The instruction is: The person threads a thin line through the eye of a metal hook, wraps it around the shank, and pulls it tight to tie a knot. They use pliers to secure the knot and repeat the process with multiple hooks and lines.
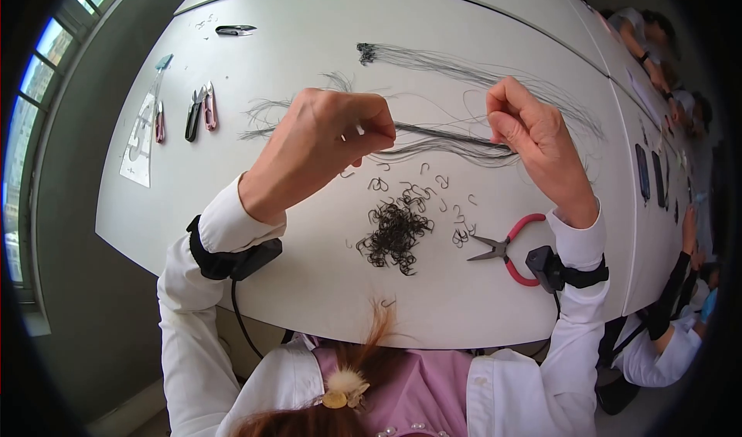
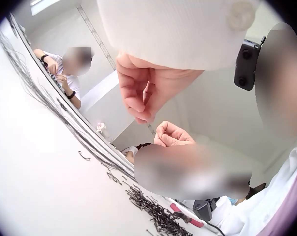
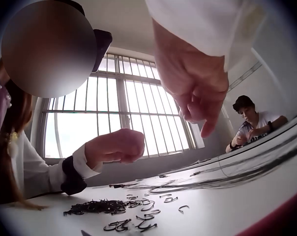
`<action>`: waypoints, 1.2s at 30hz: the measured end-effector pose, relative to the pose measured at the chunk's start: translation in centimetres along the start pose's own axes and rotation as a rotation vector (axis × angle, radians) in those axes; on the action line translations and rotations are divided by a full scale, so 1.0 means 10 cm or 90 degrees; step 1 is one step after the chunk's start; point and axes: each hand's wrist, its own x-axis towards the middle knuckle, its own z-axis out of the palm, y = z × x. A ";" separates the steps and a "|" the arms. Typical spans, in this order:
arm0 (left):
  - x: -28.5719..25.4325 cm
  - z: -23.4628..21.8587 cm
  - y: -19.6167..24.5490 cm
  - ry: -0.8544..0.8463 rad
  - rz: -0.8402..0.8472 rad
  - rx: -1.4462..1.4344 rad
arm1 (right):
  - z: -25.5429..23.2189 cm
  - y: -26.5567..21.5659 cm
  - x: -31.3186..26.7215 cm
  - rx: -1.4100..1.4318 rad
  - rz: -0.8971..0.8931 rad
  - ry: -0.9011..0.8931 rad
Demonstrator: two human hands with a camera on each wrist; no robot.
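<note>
Raised above the table, the left hand (image 1: 321, 139) pinches a fine line between thumb and fingers. Across from it, the right hand (image 1: 537, 139) pinches the line too, thumb against bent index finger; the line is only faintly visible. Bundled dark lines (image 1: 444, 139) lie on the table beneath and between the hands. Nearer the body is a pile of dark hooks (image 1: 394, 232), with loose hooks scattered around it. Both wrist views show the fingertips closed together, the left hand (image 2: 151, 88) and the right hand (image 3: 195, 88) well clear of the tabletop.
Red-handled pliers (image 1: 506, 250) lie right of the hooks. A second line bundle (image 1: 464, 70) stretches across the back. At left are a clear set square (image 1: 141, 143), small snips (image 1: 193, 116) and, farther back, black snips (image 1: 236, 30). Other people sit at the right.
</note>
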 end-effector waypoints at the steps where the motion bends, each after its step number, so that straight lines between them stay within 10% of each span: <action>1: 0.00 -0.01 0.01 0.033 0.004 -0.028 | -0.07 0.04 -0.03 0.024 0.023 0.001; 8: -0.02 -0.16 0.07 0.193 -0.012 -0.011 | -0.64 0.29 -0.17 -0.029 0.087 -0.069; 10: 0.00 -0.26 0.05 0.245 -0.032 0.070 | -0.77 0.50 -0.18 0.006 -0.038 0.022; 18: -0.13 -0.45 0.00 0.281 -0.092 0.084 | -1.68 1.09 -0.48 0.017 0.133 0.187; 20: -0.18 -0.47 -0.05 0.285 -0.083 0.089 | -1.84 1.21 -0.58 -0.090 0.208 0.223; 22: -0.18 -0.31 0.09 0.273 0.004 0.186 | -1.95 1.27 -0.65 -0.612 0.439 0.233; 25: -0.16 -0.02 0.32 0.213 0.111 0.220 | -1.84 1.10 -0.68 -0.841 0.229 0.296; 27: -0.12 0.16 0.41 0.179 0.159 0.220 | -1.49 0.61 -0.47 -0.455 0.053 0.324; 30: -0.06 0.31 0.45 0.157 0.213 0.233 | -0.65 0.03 -0.27 0.130 -0.128 0.080; 35: -0.10 0.41 0.46 0.164 0.208 0.204 | 0.18 -0.20 -0.37 0.182 -0.137 -0.049; 36: -0.12 0.42 0.45 0.169 0.204 0.193 | 0.21 -0.22 -0.38 0.278 0.007 -0.092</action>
